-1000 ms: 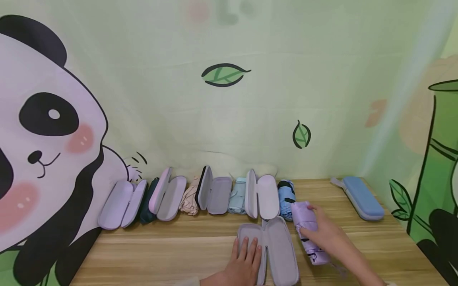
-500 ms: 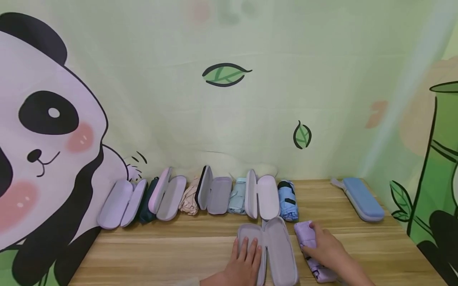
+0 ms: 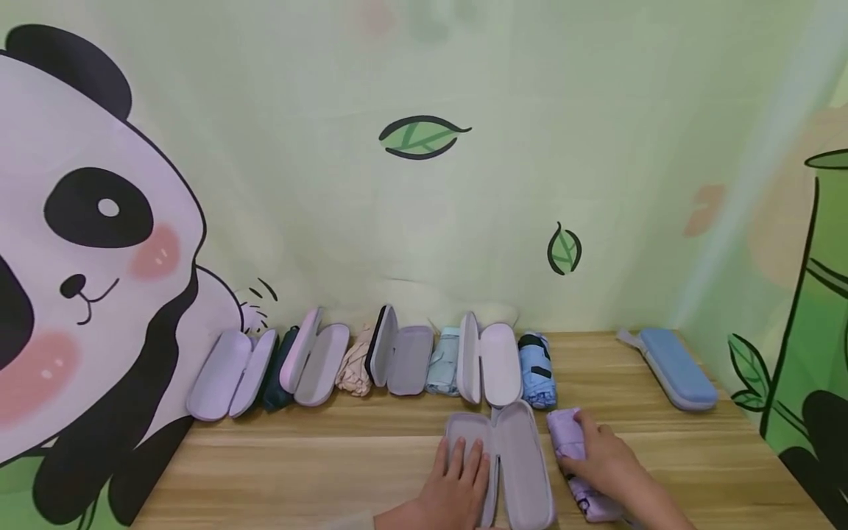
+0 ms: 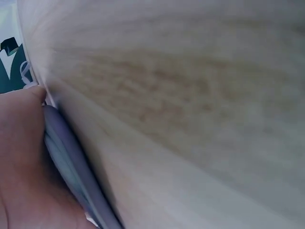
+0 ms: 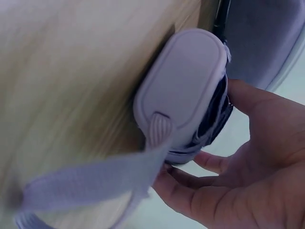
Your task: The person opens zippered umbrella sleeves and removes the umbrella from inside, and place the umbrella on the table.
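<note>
A folded purple umbrella (image 3: 568, 436) lies on the table to the right of an open grey zip case (image 3: 526, 471). My right hand (image 3: 611, 462) grips the umbrella between thumb and fingers. In the right wrist view, the flat oval end of its handle (image 5: 183, 78) faces the camera, with a wrist strap (image 5: 90, 183) looping out. My left hand (image 3: 450, 486) rests with straight fingers on the left half of the grey case. The left wrist view catches the case's edge (image 4: 76, 162) under that hand.
Along the back stands a row of open cases, such as a white one (image 3: 501, 366) and a pink one (image 3: 323, 366), alternating with folded umbrellas, among them a blue one (image 3: 538, 379). A closed blue case (image 3: 677, 368) lies at the back right, before a panda-print cloth (image 3: 424, 243).
The right hand has brought the purple umbrella toward the near edge, away from the blue umbrella, down beside the grey case. The left hand has stayed on the case.
</note>
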### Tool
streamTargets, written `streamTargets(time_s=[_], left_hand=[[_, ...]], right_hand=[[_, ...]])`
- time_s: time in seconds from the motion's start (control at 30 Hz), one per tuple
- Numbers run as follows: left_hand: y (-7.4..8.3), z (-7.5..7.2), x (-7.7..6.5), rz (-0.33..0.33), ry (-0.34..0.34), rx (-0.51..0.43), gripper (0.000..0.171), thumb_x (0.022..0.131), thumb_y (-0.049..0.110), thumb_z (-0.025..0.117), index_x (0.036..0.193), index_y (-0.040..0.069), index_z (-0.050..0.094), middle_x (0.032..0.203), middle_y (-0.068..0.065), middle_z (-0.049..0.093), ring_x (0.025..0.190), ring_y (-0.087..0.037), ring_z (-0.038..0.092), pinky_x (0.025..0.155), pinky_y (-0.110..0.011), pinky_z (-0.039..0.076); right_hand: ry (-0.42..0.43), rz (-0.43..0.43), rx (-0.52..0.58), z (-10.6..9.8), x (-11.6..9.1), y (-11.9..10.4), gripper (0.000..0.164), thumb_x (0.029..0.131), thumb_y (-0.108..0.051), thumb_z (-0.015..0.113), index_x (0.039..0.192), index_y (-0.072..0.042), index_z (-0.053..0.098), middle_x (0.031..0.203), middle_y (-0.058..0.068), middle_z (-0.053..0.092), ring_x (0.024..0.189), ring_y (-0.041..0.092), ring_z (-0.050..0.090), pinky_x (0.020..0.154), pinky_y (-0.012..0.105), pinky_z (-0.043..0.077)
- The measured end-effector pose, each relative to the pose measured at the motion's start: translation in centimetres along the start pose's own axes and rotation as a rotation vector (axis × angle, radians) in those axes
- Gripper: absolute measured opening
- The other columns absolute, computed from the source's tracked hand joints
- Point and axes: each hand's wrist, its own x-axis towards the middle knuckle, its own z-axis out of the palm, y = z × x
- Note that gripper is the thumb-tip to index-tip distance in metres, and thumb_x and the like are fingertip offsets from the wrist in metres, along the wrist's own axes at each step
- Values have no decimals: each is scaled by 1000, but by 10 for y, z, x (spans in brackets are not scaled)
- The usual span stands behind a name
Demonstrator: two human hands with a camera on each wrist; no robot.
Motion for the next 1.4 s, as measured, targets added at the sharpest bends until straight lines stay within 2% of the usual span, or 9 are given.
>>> streamTargets(time_s=[0.23, 0.33, 0.43, 0.57, 0.7, 0.8, 0.87, 1.07, 1.4], left_hand=[[0, -23, 3, 19, 68, 34, 89, 95, 80, 25, 147, 15, 52, 151, -6, 51, 138, -40, 44, 110, -56, 35], [7, -44, 9, 12, 128, -44, 83, 96, 79, 27, 139, 16, 61, 144, -4, 58, 136, -41, 47, 110, -55, 38], [21, -62, 23, -21, 131, -143, 80, 98, 75, 26, 132, 15, 66, 138, -2, 61, 133, -34, 51, 108, -48, 42], [47, -77, 49, -150, 13, -310, 87, 98, 76, 25, 138, 9, 62, 142, -4, 58, 133, -30, 53, 106, -40, 45], [71, -82, 79, -382, -158, -473, 98, 92, 83, 24, 150, 9, 49, 154, -8, 47, 139, -32, 46, 109, -43, 42], [86, -81, 97, -501, -228, -495, 103, 89, 87, 25, 154, 9, 43, 158, -11, 40, 140, -38, 43, 111, -48, 38], [97, -77, 106, -539, -253, -421, 104, 87, 88, 26, 154, 11, 43, 159, -12, 39, 139, -41, 44, 111, -51, 37], [117, -62, 122, -523, -319, -222, 91, 91, 84, 28, 154, 22, 44, 161, -5, 35, 144, -41, 37, 116, -55, 27], [148, -45, 136, -423, -366, -393, 81, 96, 78, 26, 160, 29, 32, 167, 3, 18, 154, -35, 9, 122, -53, 9]], right_hand=[[16, -59, -55, -15, 3, 6, 70, 97, -46, 65, 136, 11, 53, 122, 41, 58, 110, 58, 57, 91, 65, 47], [81, -90, -47, -25, 2, 10, 59, 100, -40, 62, 131, 10, 57, 122, 38, 60, 109, 58, 58, 90, 65, 47], [130, -98, -26, -34, 0, 13, 53, 101, -35, 62, 128, 10, 58, 122, 35, 62, 108, 55, 60, 89, 63, 49], [144, -93, -13, -41, -1, 14, 54, 101, -34, 61, 130, 12, 56, 123, 35, 61, 108, 53, 61, 88, 62, 49], [141, -93, -9, -43, -1, 16, 55, 101, -34, 61, 131, 12, 56, 121, 35, 61, 108, 53, 61, 88, 62, 49], [138, -84, -10, -44, -3, 18, 55, 101, -34, 61, 132, 11, 56, 120, 35, 61, 106, 52, 62, 87, 62, 49], [138, -79, -10, -46, -4, 21, 54, 101, -33, 61, 132, 11, 55, 120, 35, 61, 106, 52, 62, 86, 62, 49], [127, -78, -15, -55, -5, 27, 52, 101, -29, 61, 131, 13, 54, 117, 36, 62, 104, 51, 62, 84, 60, 51], [116, -63, -8, -65, -7, 39, 51, 101, -26, 61, 132, 14, 52, 121, 39, 60, 108, 55, 60, 84, 62, 49]])
